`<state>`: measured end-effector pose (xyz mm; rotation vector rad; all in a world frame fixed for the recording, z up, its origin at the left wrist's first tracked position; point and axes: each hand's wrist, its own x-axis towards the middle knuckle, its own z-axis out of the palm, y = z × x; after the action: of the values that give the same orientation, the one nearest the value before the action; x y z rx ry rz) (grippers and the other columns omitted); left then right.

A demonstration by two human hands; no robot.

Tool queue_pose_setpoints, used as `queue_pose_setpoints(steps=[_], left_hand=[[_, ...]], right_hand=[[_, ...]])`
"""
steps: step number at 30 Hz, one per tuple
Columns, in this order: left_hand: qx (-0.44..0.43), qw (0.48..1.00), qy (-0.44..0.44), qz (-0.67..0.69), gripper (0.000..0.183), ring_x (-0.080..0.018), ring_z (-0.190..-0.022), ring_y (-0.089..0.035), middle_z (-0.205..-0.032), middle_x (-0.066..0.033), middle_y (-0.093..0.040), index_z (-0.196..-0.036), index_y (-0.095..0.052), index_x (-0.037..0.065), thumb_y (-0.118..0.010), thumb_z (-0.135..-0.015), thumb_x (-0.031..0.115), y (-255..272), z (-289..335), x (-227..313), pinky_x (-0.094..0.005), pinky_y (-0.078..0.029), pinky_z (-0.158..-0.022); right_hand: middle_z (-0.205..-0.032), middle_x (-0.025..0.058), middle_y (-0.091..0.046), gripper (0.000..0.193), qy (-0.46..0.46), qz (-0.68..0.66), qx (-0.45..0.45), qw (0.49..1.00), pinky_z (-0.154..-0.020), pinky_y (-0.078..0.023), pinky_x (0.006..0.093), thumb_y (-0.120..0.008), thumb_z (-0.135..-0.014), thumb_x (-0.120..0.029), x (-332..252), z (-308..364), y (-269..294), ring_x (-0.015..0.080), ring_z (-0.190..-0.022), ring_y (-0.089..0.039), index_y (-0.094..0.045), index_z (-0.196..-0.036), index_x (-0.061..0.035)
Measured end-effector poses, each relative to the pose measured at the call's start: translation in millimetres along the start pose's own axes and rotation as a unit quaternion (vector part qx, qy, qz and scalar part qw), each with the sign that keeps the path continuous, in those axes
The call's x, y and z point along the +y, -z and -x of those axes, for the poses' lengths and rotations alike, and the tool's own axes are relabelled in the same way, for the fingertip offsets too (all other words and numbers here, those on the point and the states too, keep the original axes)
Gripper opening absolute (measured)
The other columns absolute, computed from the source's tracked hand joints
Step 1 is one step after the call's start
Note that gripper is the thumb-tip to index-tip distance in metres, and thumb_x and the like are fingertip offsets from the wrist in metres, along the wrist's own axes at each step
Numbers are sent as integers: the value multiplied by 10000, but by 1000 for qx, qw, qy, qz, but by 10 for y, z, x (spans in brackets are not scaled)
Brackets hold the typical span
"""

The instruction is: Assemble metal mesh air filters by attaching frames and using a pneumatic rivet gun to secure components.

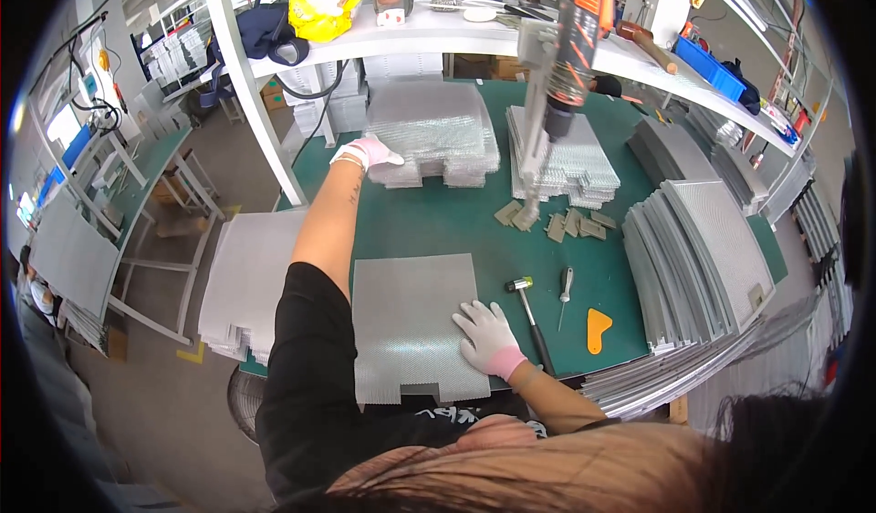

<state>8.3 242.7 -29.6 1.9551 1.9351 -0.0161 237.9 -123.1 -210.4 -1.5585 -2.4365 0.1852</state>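
Observation:
My left hand, in a white and pink glove, is at the near-left corner of a stack of perforated metal sheets. Its fingers close on the edge of a sheet there; part of the grip is hidden. A single perforated grey sheet, notched along its near edge, lies flat in front of me. Gloved and with fingers spread, my right hand rests on that sheet's right edge. Just right of it are a mallet with a black handle, a screwdriver and an orange scraper-like piece.
Small grey-green plates lie beyond the tools. A power screwdriver hangs over another sheet stack. Curved panels crowd the right side; more sheets stand at left. A white shelf spans the back.

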Motion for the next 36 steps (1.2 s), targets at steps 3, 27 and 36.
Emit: queue_pose_setpoints(steps=[3,27,36], left_hand=[[20,998,-18,-55,894,-356,-1306,-525,-1404,-193,-554,-1343,-580,11,-765,-713,617,135,91,5,-448,-429,-1073],[153,981,-110,40,788,-406,-1269,-524,-1322,-309,-561,-1368,-473,-95,-575,-899,531,39,173,-256,-409,-396,-1095],[182,969,-117,121,794,-430,-1258,-526,-1302,-330,-561,-1379,-455,-87,-579,-911,542,45,80,-187,-424,-407,-1069]], right_hand=[[-1469,177,-445,552,10,-3,-10,1000,-1171,-222,556,-523,-894,-304,-23,-30,5,353,-1405,-358,-502,-1397,-80],[-1325,259,-543,533,-261,-1,74,963,-1065,-364,498,-576,-903,-315,628,-2843,1724,402,-1254,-490,-527,-1309,27],[-1229,180,-636,381,100,-4,496,863,-959,-486,390,-587,-883,-65,798,-2966,1863,270,-1072,-628,-607,-1263,-42]])
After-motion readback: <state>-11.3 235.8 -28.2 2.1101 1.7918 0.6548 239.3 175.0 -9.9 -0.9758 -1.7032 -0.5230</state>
